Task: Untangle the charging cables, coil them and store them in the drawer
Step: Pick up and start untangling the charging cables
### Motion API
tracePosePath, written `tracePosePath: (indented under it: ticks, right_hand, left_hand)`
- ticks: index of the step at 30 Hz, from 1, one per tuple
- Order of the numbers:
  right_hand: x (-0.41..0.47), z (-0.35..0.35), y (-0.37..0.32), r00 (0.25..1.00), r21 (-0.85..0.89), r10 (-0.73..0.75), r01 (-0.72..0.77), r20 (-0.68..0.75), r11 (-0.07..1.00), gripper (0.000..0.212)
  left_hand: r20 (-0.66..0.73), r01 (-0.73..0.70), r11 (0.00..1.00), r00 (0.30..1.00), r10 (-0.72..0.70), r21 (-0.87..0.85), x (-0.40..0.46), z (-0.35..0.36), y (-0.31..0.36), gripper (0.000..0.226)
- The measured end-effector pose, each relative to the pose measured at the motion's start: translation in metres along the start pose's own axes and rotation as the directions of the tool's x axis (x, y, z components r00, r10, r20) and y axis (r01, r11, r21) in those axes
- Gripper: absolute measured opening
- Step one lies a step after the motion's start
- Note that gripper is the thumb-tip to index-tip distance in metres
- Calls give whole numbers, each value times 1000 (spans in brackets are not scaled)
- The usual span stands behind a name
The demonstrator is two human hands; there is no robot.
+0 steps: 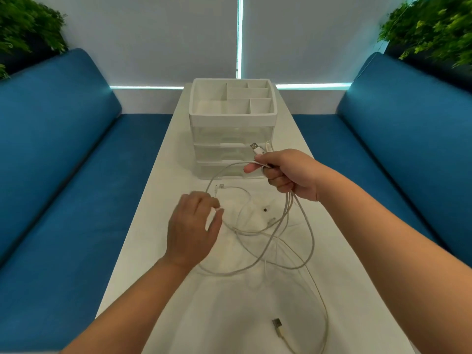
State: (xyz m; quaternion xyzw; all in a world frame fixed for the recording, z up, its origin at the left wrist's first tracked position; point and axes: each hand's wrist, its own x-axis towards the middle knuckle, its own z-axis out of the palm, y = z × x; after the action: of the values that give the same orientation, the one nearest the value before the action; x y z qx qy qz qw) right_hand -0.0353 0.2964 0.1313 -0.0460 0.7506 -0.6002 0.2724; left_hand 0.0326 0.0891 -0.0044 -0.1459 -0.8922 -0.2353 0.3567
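Several white charging cables (278, 241) lie tangled in loops on the white table (158, 226). My right hand (288, 172) grips a bunch of cable strands above the table, with a USB plug (256, 148) sticking up past its fingers. My left hand (191, 226) pinches one strand of the tangle between thumb and fingertips, low over the table. Another USB plug (277, 323) lies near the front of the table. A white drawer unit (233, 129) with clear drawers, all closed, stands just behind my right hand.
The drawer unit has an open divided tray (212, 104) on top. Blue sofa cushions (63, 175) flank the narrow table on both sides. Green plants (431, 29) stand behind the sofas. A small dark piece (265, 209) lies on the table among the cables.
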Motion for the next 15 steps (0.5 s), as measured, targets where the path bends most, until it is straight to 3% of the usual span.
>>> tracePosePath:
  ticks: [1, 2, 3, 4, 5, 6, 7, 11, 15]
  right_hand:
    - [0, 1, 0, 1000, 7, 2, -2, 11, 1000, 33]
    - [0, 2, 0, 1000, 7, -2, 2, 15, 1000, 33]
    - [-1, 4, -2, 1000, -3, -14, 14, 6, 1000, 32]
    - [-1, 6, -4, 999, -19, -36, 36, -17, 999, 31]
    - [0, 9, -6, 997, -40, -64, 62, -52, 997, 29]
    - [1, 11, -7, 991, -60, -92, 87, -98, 994, 27]
    - [3, 12, -8, 982, -78, -114, 103, -152, 992, 25]
    - [12, 17, -1, 923, -145, -162, 118, -348, 982, 25]
    - [21, 22, 14, 917, -85, -112, 85, -384, 993, 27]
  left_hand:
    - [-61, 110, 992, 992, -107, 64, 5, 0, -3, 26]
    - [-13, 260, 963, 965, -260, 73, 9, 1, -6, 36]
    - [118, 427, 904, 896, -427, 33, 13, 1, -7, 44]
    - [290, 610, 792, 765, -575, -37, 17, 0, -6, 46]
    - [454, 772, 625, 601, -658, -116, 21, -2, -3, 44]
    - [546, 863, 476, 485, -683, -170, 23, -1, -1, 41]
    - [560, 883, 430, 455, -692, -186, 25, -1, 0, 40]
    - [535, 865, 433, 498, -683, -252, 36, -5, 13, 43]
    - [546, 701, 671, 669, -504, -239, 53, -16, 26, 21]
